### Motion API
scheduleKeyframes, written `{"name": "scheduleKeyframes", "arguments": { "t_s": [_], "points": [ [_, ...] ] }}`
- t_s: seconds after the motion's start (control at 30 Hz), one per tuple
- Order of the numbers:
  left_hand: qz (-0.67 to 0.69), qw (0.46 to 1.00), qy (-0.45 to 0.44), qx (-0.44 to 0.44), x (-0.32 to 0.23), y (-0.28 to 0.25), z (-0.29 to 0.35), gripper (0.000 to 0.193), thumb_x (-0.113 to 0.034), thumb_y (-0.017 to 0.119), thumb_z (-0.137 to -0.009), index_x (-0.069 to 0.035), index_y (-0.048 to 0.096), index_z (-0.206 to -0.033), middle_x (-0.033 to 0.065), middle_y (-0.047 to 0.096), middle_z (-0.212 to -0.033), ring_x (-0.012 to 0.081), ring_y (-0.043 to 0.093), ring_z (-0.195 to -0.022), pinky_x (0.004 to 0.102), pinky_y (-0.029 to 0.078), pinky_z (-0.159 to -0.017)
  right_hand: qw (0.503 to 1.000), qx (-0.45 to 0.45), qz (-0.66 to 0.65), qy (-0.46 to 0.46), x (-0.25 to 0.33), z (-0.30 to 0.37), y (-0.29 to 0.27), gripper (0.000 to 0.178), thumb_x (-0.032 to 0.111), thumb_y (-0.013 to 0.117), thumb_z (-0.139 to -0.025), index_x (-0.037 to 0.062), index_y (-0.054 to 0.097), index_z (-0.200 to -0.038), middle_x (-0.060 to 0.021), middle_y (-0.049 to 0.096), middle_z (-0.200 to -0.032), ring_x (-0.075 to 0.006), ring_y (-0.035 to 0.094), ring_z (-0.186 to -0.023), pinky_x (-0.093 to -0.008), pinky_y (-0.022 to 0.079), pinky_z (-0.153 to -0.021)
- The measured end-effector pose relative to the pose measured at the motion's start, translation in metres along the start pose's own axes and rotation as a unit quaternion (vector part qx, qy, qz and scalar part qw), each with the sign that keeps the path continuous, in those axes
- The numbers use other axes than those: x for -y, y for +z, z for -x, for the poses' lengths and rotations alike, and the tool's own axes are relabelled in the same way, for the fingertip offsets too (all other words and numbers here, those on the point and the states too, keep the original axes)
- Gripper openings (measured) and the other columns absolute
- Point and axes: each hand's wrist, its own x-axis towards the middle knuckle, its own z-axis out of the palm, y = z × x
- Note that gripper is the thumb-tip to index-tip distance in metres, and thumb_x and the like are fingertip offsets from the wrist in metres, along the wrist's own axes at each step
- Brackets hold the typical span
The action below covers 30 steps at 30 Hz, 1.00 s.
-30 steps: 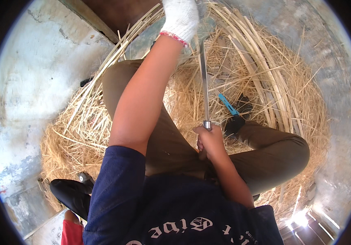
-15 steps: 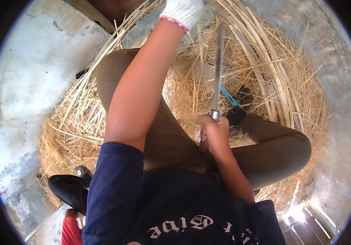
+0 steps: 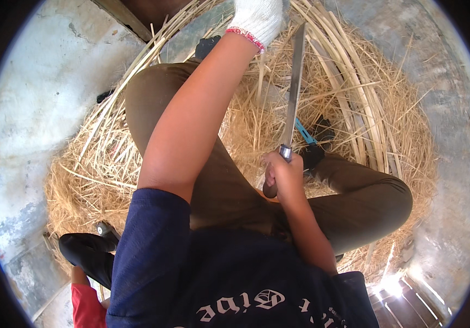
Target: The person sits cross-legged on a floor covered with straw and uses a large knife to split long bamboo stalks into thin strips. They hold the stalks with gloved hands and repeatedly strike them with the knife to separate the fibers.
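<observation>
My right hand is closed around the dark handle of a long knife. Its straight narrow blade rises from a shiny metal collar and points away from me, tip toward the far side. White knit fabric with a red-trimmed cuff covers my left hand, stretched far forward at the top edge. Its fingers run out of the picture, so what they hold, if anything, is hidden. Just right of the glove and blade, long pale split strips, like bamboo, curve toward the right.
Thin shavings cover the floor around my bent legs. A blue strap shows by my right foot. Grey walls stand at both sides. Another person's red sleeve and dark-clad leg are at the lower left.
My gloved left hand has shifted slightly right and down. The knife's blade has tilted slightly right at its tip, and its flat side shows more. The other person's red sleeve has moved left.
</observation>
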Motion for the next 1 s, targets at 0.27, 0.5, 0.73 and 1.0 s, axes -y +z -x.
{"name": "scheduleKeyframes", "arguments": {
  "t_s": [0.27, 0.5, 0.73, 1.0],
  "points": [
    [-0.109, 0.992, 0.068, 0.009, 0.005, 0.016, 0.014, 0.064, -0.066, 0.057, -0.099, -0.015, 0.049, -0.061, -0.0052, 0.042, -0.055, 0.0086, 0.037, -0.048, 0.0307, 0.028, -0.046, 0.985, 0.059, -0.141, 0.076, 0.01, 0.002, -0.005, 0.024, 0.006, 0.065, -0.085, 0.009, 0.05, -0.067, 0.0003, 0.043, -0.054, -0.0119, 0.041, -0.041, -0.0294, 0.033, -0.04],
    [-0.094, 0.987, 0.098, 0.082, 0.019, 0.021, 0.013, 0.063, -0.067, 0.055, -0.1, -0.019, 0.042, -0.061, -0.0065, 0.038, -0.055, 0.0082, 0.034, -0.046, 0.0294, 0.026, -0.045, 0.987, 0.06, -0.139, 0.049, 0.019, 0.009, -0.003, 0.027, 0.006, 0.063, -0.086, 0.0109, 0.045, -0.066, 0.0003, 0.042, -0.054, -0.0126, 0.04, -0.04, -0.0298, 0.032, -0.04],
    [0.012, 0.994, -0.052, 0.091, 0.003, 0.012, 0.013, 0.069, -0.078, 0.053, -0.093, -0.022, 0.035, -0.058, -0.0081, 0.03, -0.052, 0.0076, 0.028, -0.043, 0.0275, 0.021, -0.042, 0.98, 0.111, -0.126, 0.105, 0.022, 0.015, -0.007, 0.024, 0.007, 0.063, -0.087, 0.01, 0.047, -0.07, 0.0003, 0.043, -0.053, -0.0112, 0.039, -0.038, -0.0286, 0.03, -0.039],
    [0.007, 0.999, -0.01, 0.036, 0.009, 0.006, 0.005, 0.068, -0.078, 0.051, -0.094, -0.016, 0.049, -0.066, -0.0069, 0.038, -0.054, 0.0077, 0.032, -0.043, 0.0265, 0.024, -0.04, 0.998, 0.04, -0.042, 0.018, 0.016, 0.018, 0.0, 0.024, 0.009, 0.067, -0.085, 0.0061, 0.052, -0.066, -0.0029, 0.048, -0.053, -0.013, 0.042, -0.039, -0.0305, 0.035, -0.039]
  ]
}}
